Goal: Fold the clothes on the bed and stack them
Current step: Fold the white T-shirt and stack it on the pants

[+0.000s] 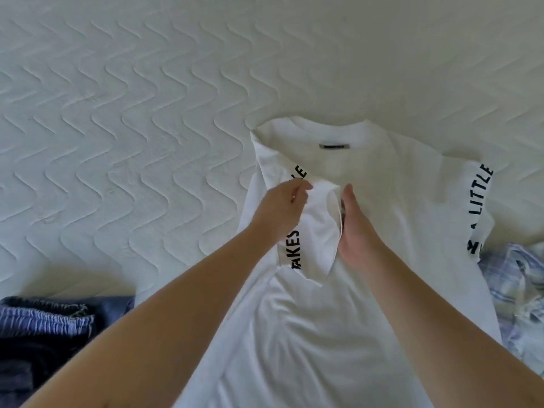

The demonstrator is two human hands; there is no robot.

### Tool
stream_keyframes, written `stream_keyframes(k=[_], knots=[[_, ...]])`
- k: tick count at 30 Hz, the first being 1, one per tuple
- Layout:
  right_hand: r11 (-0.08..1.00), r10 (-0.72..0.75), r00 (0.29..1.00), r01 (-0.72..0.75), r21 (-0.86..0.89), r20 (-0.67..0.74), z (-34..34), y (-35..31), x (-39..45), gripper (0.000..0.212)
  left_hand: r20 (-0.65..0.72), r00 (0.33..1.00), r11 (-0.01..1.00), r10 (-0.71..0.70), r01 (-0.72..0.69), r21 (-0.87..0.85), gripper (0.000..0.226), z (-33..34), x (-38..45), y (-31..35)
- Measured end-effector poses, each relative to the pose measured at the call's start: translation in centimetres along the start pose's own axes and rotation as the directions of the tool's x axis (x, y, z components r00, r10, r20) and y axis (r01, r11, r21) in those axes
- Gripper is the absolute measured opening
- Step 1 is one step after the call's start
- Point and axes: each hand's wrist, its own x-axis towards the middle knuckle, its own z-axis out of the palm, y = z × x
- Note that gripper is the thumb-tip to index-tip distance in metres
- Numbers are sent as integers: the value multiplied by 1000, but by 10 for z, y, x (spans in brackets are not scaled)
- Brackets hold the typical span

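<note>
A white T-shirt (391, 219) with black lettering on both sleeves lies flat on the bed, collar away from me. Its left sleeve (312, 240) is folded inward over the chest. My left hand (282, 207) pinches the top edge of that folded sleeve with curled fingers. My right hand (356, 231) lies just right of the sleeve, fingers straight, edge pressing on the shirt's chest. The right sleeve (479, 207) is still spread outward.
A stack of dark blue and striped folded clothes (50, 328) sits at the lower left. A crumpled light blue plaid garment (518, 293) lies at the right, partly under the shirt. The quilted white mattress (132, 128) stretches beyond.
</note>
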Motion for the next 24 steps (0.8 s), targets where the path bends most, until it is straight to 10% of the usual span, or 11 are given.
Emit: stream_keyframes(k=[4, 8, 14, 24], knots=[[863, -247, 936, 95, -495, -250, 8, 11, -1, 94, -147, 987, 940, 60, -7, 340, 37, -53, 34, -41], [639, -450, 872, 161, -752, -195, 10, 17, 5, 47, 3, 1000, 812, -6, 3, 583, 63, -86, 82, -47], [752, -406, 911, 285, -595, -77, 14, 9, 12, 19, 330, 944, 587, 18, -277, 760, 30, -109, 139, -34], [791, -487, 855, 343, -507, -181, 8, 17, 24, 20, 350, 925, 383, -147, -273, 882, 23, -175, 171, 1]])
